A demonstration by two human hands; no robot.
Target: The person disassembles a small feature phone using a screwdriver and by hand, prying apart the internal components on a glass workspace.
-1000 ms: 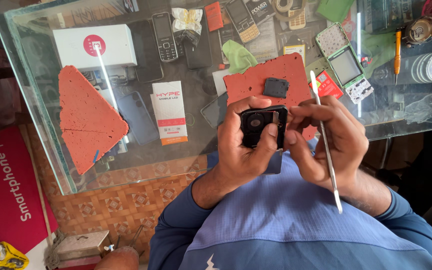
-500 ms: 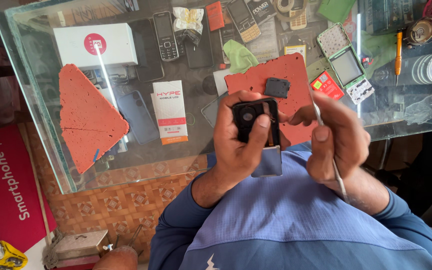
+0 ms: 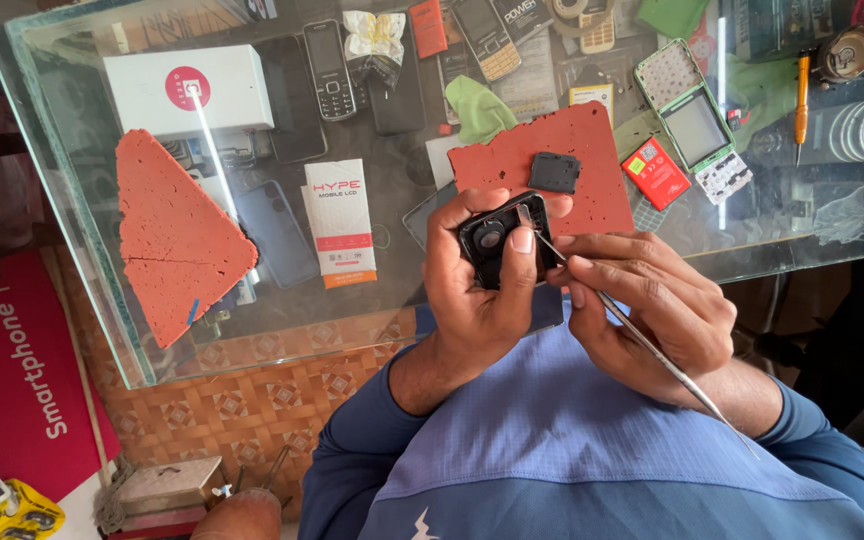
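Gripping a small black phone part (image 3: 497, 240) with a round lens opening, the left hand (image 3: 477, 290) is holding it up just above the near edge of the glass desk (image 3: 72, 200), fingers wrapped around its sides and the thumb pressing on its face. The right hand (image 3: 652, 305) is pinching a thin metal pry tool (image 3: 642, 340), whose flat tip is touching the part's upper right edge beside the thumb. Judging by this, the prying is looking barely begun: the part is showing no lifted cover or visible gap, so the separating is remaining to be done. Another small black square piece (image 3: 553, 172) is lying on the red rubber mat (image 3: 592, 140) just beyond the hands. Around it, a green-cased opened phone (image 3: 692, 115), a red battery (image 3: 656, 172), a keypad phone (image 3: 330, 68), a white box (image 3: 192, 90) and a triangular red mat (image 3: 172, 230) are crowding the desk, while the thumb is partly covering the working edge.
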